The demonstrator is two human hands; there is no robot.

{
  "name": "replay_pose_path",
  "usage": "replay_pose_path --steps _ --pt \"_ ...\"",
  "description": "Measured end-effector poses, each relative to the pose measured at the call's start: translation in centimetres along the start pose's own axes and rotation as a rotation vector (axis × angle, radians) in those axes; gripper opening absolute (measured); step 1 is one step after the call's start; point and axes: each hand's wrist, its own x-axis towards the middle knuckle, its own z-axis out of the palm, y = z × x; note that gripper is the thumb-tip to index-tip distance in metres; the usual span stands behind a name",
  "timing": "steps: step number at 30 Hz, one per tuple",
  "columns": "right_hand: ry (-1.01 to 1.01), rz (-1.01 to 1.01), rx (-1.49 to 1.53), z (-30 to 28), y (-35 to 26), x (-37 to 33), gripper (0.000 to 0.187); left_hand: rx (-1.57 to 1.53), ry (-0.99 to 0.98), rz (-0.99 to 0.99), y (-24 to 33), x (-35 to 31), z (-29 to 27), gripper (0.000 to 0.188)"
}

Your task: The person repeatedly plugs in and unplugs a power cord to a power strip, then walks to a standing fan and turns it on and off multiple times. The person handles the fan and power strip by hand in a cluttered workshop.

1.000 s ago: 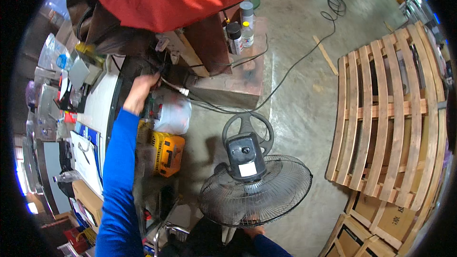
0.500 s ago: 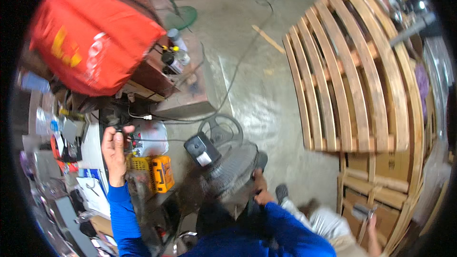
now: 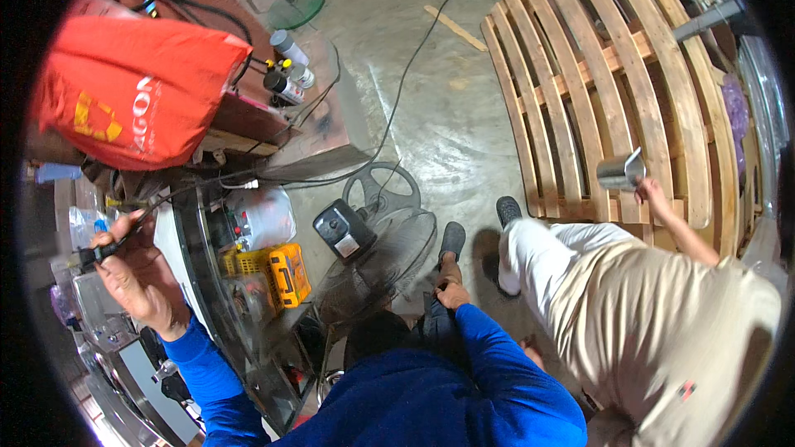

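My left hand (image 3: 147, 285) is raised at the left, its fingers pinched on a black plug (image 3: 89, 257) at the end of a dark cable. From there the cable (image 3: 174, 193) stretches right, past the red bag. My right hand (image 3: 451, 295) is closed low by my dark trousers, right of the fan; what it grips, if anything, is hidden. Between my hands stands a black fan with a boxy motor housing (image 3: 338, 230), a wire grille (image 3: 389, 255) and a ring-shaped base (image 3: 406, 190).
A person in a beige shirt (image 3: 654, 323) is at my right, holding a metal cup (image 3: 619, 172). Behind leans a wooden pallet (image 3: 571, 91). A yellow case (image 3: 288, 275) lies under the bench at left. A red bag (image 3: 132, 91) hangs near several bottles (image 3: 286, 83).
My left hand has moved left and toward the rim with the plug, drawing the cable along. The person at right has come further into view, the metal cup raised. My right hand has shifted slightly.
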Motion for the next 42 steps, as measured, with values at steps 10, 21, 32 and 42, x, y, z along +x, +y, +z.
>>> replay_pose_path --steps 10,21,32,42 --pt "0.049 -0.178 -0.105 4.8 -3.5 -2.3 0.063 -0.354 0.193 0.036 9.9 -6.5 -15.5 0.028" --pt "-0.009 -0.364 -0.308 7.1 -7.0 -5.9 0.047 -0.248 0.492 0.211 16.8 -17.0 -29.6 0.033" --pt "0.042 -0.378 -0.209 4.8 -8.4 -5.9 0.050 0.019 0.465 -0.327 0.2 -13.4 -17.0 0.022" --pt "0.198 -0.316 0.206 2.7 -3.6 -9.0 0.060 -0.289 0.004 -0.638 -11.8 -14.4 0.8 0.021"
